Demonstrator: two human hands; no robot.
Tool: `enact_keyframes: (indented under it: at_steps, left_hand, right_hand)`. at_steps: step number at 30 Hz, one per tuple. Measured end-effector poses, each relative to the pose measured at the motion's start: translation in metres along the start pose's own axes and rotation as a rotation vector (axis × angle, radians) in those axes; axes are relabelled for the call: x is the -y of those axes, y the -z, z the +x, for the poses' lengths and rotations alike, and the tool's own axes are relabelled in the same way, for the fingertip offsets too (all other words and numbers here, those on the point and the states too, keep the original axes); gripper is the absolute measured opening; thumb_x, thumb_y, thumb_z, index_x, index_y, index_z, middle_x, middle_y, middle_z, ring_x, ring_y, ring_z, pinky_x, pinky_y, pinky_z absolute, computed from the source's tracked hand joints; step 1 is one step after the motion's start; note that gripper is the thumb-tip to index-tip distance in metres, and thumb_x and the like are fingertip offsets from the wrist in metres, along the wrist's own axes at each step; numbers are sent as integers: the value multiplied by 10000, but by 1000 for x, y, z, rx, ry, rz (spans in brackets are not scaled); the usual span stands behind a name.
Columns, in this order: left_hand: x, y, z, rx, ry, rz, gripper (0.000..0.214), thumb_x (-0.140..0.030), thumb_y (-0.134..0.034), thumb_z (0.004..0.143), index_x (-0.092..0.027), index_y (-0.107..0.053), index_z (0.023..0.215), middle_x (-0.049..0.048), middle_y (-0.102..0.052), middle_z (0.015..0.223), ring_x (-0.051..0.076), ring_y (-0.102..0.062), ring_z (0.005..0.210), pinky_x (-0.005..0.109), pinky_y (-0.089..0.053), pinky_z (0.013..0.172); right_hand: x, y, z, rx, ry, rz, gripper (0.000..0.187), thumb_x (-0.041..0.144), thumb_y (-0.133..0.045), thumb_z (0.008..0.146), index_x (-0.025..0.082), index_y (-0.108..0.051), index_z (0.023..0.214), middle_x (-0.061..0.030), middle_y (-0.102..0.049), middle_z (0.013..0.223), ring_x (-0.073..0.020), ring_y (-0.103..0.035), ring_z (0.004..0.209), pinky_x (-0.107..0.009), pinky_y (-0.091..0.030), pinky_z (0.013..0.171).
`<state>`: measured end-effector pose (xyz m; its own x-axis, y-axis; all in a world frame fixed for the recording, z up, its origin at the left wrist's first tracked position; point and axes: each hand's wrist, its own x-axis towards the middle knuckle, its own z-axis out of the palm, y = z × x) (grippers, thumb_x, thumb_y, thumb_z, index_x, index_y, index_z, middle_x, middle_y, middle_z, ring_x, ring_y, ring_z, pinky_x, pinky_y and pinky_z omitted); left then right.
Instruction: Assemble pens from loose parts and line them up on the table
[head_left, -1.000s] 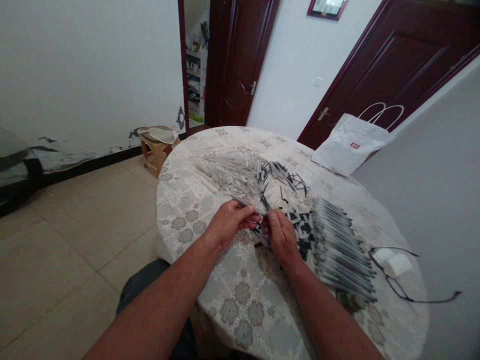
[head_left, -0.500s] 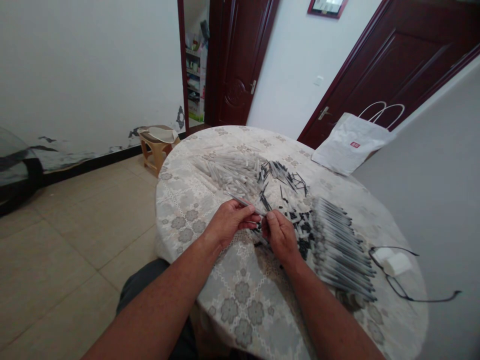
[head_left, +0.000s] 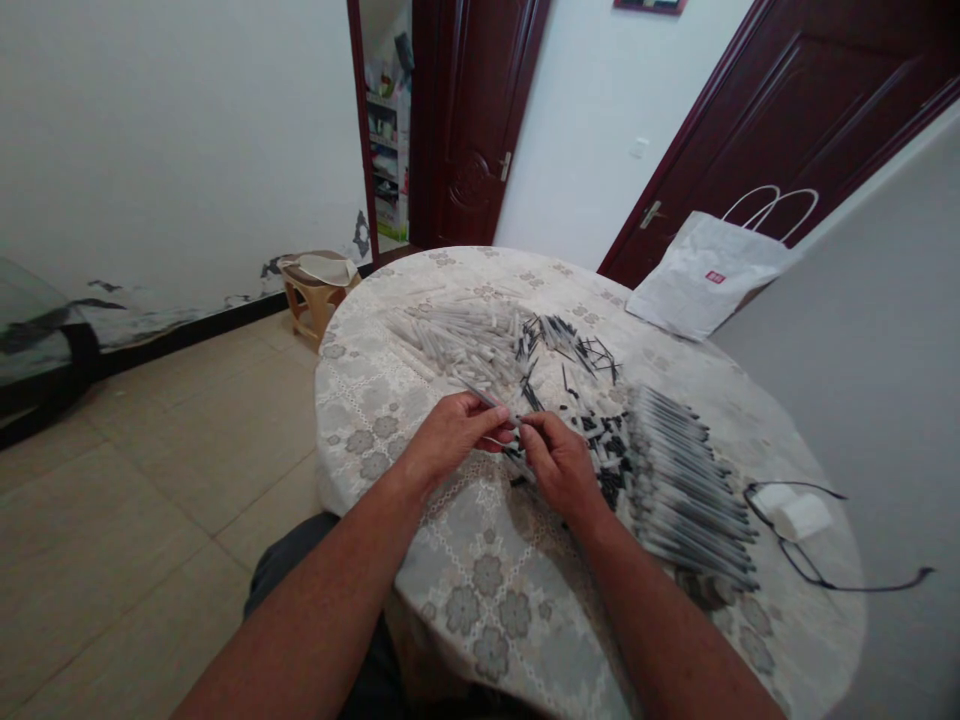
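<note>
My left hand (head_left: 450, 437) is closed on a thin grey pen barrel (head_left: 484, 396) that points up and away to the left. My right hand (head_left: 561, 462) is closed in a pinch at the near end of that barrel, fingertips meeting the left hand's; what it pinches is too small to name. Both hands hover over a round table with a floral lace cloth (head_left: 480, 580). Beyond the hands lie a pile of grey barrels (head_left: 461, 340), thin black refills (head_left: 574, 345) and small black caps (head_left: 607, 450). A row of assembled pens (head_left: 686, 485) lies to the right.
A white paper bag (head_left: 709, 275) leans at the table's far right. Eyeglasses (head_left: 814, 555) and a small white block (head_left: 799, 515) lie near the right edge. A wooden stool (head_left: 315, 295) stands on the tiled floor at left. Dark doors stand behind.
The view has tipped slightly, and both hands sit a little higher and further from me. The grip on the barrel is the same.
</note>
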<state>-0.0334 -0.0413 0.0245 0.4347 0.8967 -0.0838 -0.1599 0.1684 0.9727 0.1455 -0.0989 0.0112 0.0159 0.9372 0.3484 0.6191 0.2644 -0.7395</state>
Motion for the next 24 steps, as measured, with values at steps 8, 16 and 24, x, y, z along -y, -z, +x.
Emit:
enact_keyframes:
  at_steps: [8, 16, 24]
  left_hand:
    - [-11, 56, 7, -382, -248, 485, 97, -304, -699, 813, -210, -724, 810, 52, -699, 750, 187, -627, 665, 275, -449, 617]
    - [18, 35, 9, -176, -304, 883, 131, -169, -722, 762, -236, -751, 871, 100, -707, 898, 279, -633, 876, 379, -437, 868]
    - [26, 15, 9, -46, -277, 1375, 164, -207, -552, 895, -211, -669, 1010, 121, -637, 1016, 271, -616, 950, 346, -440, 808]
  right_hand:
    - [-11, 6, 4, -200, -126, -35, 277, 429, -502, 965, 198, -644, 1022, -20, -682, 760, -171, -614, 665, -268, -446, 632]
    - [-16, 5, 6, -251, -123, -20, 280, 433, -527, 948, 195, -642, 1040, -40, -707, 812, -184, -636, 697, -285, -470, 662]
    - [-14, 3, 6, -267, -100, -50, 274, 417, -529, 949, 189, -655, 1033, -38, -713, 816, -182, -637, 707, -285, -463, 683]
